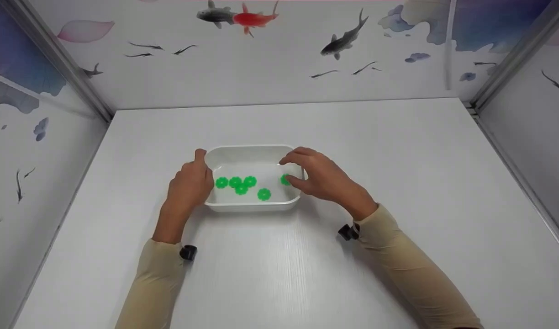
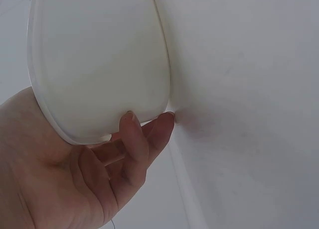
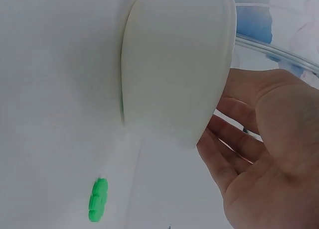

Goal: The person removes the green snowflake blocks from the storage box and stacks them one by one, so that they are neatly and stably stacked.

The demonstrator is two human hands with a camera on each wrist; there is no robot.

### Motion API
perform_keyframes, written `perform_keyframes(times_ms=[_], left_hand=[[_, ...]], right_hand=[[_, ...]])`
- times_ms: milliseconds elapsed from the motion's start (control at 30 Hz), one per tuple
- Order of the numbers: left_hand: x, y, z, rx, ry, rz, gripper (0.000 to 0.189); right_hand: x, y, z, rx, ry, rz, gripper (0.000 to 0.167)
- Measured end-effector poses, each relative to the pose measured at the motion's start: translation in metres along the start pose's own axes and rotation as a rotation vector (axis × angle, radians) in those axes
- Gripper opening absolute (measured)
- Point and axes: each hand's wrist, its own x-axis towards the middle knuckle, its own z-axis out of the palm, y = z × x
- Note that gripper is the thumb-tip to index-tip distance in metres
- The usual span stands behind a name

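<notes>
A white rectangular tray (image 1: 250, 208) stands on the table with several green flower-shaped pieces (image 1: 264, 194) in it. At its left end is my left hand (image 1: 189, 183); in the left wrist view the curled fingers (image 2: 134, 142) hold the tray's end. My right hand (image 1: 323, 176) reaches over the right rim, thumb and forefinger spread apart. Its thumb partly covers one green flower piece (image 1: 284, 179); whether they touch is unclear. The right wrist view shows the fingers (image 3: 219, 157) at the tray's end, and a green flower piece (image 3: 98, 200) apart from the tray.
The tray stands on a broad white table (image 1: 261, 265). A back wall (image 1: 279, 73) printed with fish rises behind it, with panels at left and right. Black wrist cameras (image 1: 188, 252) sit below both hands.
</notes>
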Motion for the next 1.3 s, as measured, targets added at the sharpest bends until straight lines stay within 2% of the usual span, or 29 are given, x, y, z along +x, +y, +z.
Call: perform_keyframes(times_ms=[333, 567, 700, 800, 1033, 1167, 1300], left_hand=[[0.001, -0.003, 0.0, -0.004, 0.011, 0.002, 0.051], [0.001, -0.005, 0.0, -0.006, 0.004, -0.01, 0.052], [0.001, -0.003, 0.0, -0.008, 0.002, -0.019, 0.052], [0.001, -0.001, 0.001, -0.006, -0.001, -0.026, 0.052], [0.002, 0.001, 0.003, -0.008, 0.012, -0.017, 0.051], [0.001, 0.0, 0.003, -0.017, 0.006, -0.021, 0.05], [0.002, -0.001, 0.002, -0.019, 0.001, -0.019, 0.049]], right_hand=[[0.012, -0.016, 0.012, -0.106, 0.018, -0.025, 0.027], [0.019, -0.027, 0.019, -0.171, -0.077, 0.006, 0.03], [0.021, -0.029, 0.022, -0.222, -0.099, 0.019, 0.029], [0.022, -0.031, 0.024, -0.262, -0.125, 0.04, 0.029], [0.032, -0.042, 0.024, -0.358, -0.244, 0.153, 0.029], [0.038, -0.045, 0.028, -0.394, -0.276, 0.208, 0.025], [0.042, -0.045, 0.033, -0.432, -0.278, 0.225, 0.026]])
